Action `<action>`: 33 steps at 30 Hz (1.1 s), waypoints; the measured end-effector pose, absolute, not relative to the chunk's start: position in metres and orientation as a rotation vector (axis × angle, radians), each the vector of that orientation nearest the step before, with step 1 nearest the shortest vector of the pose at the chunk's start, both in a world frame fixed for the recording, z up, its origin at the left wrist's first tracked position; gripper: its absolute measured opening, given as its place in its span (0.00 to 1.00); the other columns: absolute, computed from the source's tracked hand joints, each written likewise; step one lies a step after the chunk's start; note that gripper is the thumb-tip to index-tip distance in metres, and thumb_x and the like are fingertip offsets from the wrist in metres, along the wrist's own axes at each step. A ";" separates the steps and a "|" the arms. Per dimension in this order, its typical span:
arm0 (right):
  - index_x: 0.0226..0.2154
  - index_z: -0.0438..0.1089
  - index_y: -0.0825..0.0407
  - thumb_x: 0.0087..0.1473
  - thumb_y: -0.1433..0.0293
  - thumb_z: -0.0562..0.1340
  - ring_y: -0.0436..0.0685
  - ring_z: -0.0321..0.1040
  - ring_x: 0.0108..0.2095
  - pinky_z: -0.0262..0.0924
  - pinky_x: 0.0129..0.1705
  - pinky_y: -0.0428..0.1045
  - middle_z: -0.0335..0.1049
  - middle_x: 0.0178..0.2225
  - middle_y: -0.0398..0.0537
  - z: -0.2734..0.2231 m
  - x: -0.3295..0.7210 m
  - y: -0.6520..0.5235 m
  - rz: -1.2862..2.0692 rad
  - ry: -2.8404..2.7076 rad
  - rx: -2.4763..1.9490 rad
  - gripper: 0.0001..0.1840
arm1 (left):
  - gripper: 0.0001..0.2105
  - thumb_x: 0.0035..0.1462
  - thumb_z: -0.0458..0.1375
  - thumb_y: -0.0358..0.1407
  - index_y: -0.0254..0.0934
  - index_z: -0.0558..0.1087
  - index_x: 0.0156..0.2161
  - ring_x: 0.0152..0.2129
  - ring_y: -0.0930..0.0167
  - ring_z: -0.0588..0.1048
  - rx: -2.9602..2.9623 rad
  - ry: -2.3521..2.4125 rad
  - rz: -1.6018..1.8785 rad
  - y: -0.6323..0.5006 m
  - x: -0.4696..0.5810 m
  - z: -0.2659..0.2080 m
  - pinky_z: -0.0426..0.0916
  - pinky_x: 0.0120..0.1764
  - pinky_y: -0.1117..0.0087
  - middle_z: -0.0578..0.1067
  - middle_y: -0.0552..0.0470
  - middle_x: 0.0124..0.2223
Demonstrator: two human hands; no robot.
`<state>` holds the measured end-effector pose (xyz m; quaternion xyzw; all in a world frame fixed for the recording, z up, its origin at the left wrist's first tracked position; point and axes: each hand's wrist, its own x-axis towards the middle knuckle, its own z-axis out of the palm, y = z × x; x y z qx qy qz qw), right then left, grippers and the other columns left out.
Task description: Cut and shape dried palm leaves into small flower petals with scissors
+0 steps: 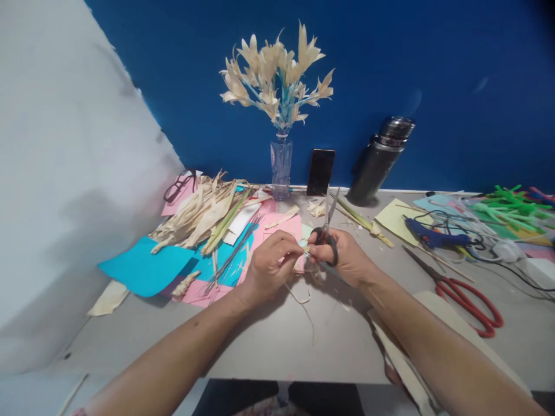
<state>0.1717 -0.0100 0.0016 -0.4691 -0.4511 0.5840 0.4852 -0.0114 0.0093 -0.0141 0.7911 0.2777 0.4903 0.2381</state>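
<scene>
A grey table (pixel 269 352) runs across the scene, and toward its back a bunch of pale flowers (pixel 271 69) stands in a clear bottle (pixel 281 167). To the left of the bottle lies a heap of dry husks (pixel 199 214); well over to the right, red-handled scissors (pixel 440 277) rest on the tabletop.

The person's two hands meet above the middle of the table, in front of the bottle. The step in hand looks like fine fingertip work on one small piece, with a cutting tool kept ready. The right hand (pixel 349 257) is closed around the handles of the black-handled scissors (pixel 326 226), its thumb extended toward the left fingertips. The left hand (pixel 275 260) holds a narrow pinch, thumb against finger. A next move would seem to call for a steady pinch and blades kept clear of the fingers.

The black-handled scissors point away from the person, toward the wall, their long axis running nearly straight forward and their blades slightly parted. The small pale piece (pixel 306 250) sits between the two hands' fingertips; it is mostly covered, so its own long axis cannot be told. Below the hands, a thin strand (pixel 301 303) trails toward the person.
</scene>
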 end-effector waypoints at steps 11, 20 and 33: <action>0.30 0.69 0.53 0.36 0.64 0.73 0.49 0.62 0.24 0.58 0.27 0.45 0.67 0.24 0.40 0.008 0.168 -0.013 1.284 -1.164 -1.199 0.18 | 0.06 0.52 0.63 0.36 0.34 0.72 0.30 0.20 0.74 0.71 1.380 0.915 1.039 0.007 -0.004 -0.005 0.67 0.24 0.73 0.71 0.55 0.25; 0.32 0.70 0.54 0.43 0.62 0.72 0.51 0.69 0.24 0.66 0.30 0.48 0.71 0.28 0.45 -0.001 0.176 -0.008 1.684 -0.947 -1.056 0.17 | 0.07 0.56 0.57 0.25 0.36 0.75 0.30 0.32 0.71 0.73 2.059 0.732 1.421 0.010 -0.007 -0.009 0.68 0.37 0.69 0.75 0.50 0.31; 0.30 0.69 0.53 0.36 0.69 0.73 0.49 0.64 0.23 0.59 0.26 0.44 0.67 0.23 0.39 0.004 0.168 -0.016 1.334 -1.158 -1.138 0.17 | 0.12 0.51 0.65 0.39 0.34 0.69 0.32 0.20 0.75 0.70 1.145 0.721 0.824 0.008 -0.005 -0.010 0.65 0.25 0.74 0.72 0.54 0.25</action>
